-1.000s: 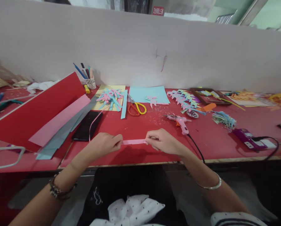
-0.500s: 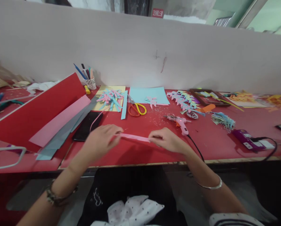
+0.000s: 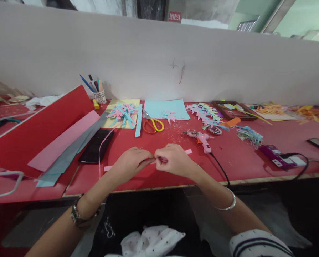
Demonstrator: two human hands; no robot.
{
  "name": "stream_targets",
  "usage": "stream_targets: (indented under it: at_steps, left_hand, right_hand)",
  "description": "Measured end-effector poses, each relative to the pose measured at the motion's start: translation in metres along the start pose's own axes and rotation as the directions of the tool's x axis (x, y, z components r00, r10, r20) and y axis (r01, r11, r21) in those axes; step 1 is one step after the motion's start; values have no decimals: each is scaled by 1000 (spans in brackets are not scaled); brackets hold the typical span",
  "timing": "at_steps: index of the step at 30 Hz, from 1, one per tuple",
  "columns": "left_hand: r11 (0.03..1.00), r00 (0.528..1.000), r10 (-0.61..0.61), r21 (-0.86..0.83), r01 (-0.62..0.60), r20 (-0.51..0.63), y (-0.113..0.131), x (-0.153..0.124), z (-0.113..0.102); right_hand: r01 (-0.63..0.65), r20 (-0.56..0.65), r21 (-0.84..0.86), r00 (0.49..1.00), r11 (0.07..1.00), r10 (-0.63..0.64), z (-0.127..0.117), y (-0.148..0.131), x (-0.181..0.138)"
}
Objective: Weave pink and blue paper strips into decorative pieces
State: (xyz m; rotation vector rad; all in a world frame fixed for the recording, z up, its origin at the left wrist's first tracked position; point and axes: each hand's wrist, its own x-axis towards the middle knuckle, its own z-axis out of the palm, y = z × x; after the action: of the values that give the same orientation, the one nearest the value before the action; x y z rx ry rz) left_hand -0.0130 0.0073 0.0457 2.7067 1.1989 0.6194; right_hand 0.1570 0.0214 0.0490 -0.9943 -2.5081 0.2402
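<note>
Hands (image 3: 134,161) (image 3: 174,160), two, pinching pink paper (image 3: 153,162), scissors (image 3: 151,120), one

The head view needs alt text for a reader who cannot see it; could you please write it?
A person's left hand and right hand hold pink paper close together above a red table. Beyond lie scissors and a pink glue gun; a black phone lies left.

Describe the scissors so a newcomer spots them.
On the red table, find the blue sheet beside the pale partition. At its near left corner lie the scissors, blades toward the partition. One handle loop is reddish, the other yellow, unlike the paper nearby.
</note>
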Motion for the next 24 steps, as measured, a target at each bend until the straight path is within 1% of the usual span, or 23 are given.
stream_targets:
  at_steps: [4,9,12,15,17,19,20,21,22,23,24]
  left_hand:
    - [996,999,-39,-73,40,17,-3,-5,1]
    - [976,991,-123,-175,129,44,-13,-12,-8]
    - [974,986,-150,-159,160,72,-20,-16,-13]
    - [983,985,-153,-94,160,84,-26,-21,-13]
    - [988,986,-147,-30,150,82,-28,-23,-12]
    - [990,987,-138,44,135,76,-28,-24,-10]
    - [990,989,-126,78,120,71,-28,-24,-10]
    - [989,992,-106,107,99,69,-26,-23,-9]
    - [989,994,-81,128,72,67,-25,-21,-8]
    - [989,997,-53,143,44,62,-23,-19,-7]
    - [988,998,-27,152,19,55,-21,-17,-6]
  right_hand:
    - [-9,10,-1,1000,1000,9,0,6,-4]
    - [-100,22,6,995,995,100,-12,19,-15]
    - [-143,39,-4,989,990,143,-20,29,-24]
    - [-216,11,-27,976,976,217,-25,44,-38]
    - [-305,-39,-60,952,951,303,-26,54,-47]
    - [-395,-151,-97,913,914,379,-27,60,-54]
    - [-415,-222,-98,895,905,386,-26,59,-55]
    - [-407,-285,-86,885,910,369,-26,56,-54]
    - [-369,-324,-67,887,927,329,-25,50,-52]
    - [-299,-333,-44,904,953,269,-23,43,-48]
    - [-219,-293,-31,935,975,201,-22,34,-43]
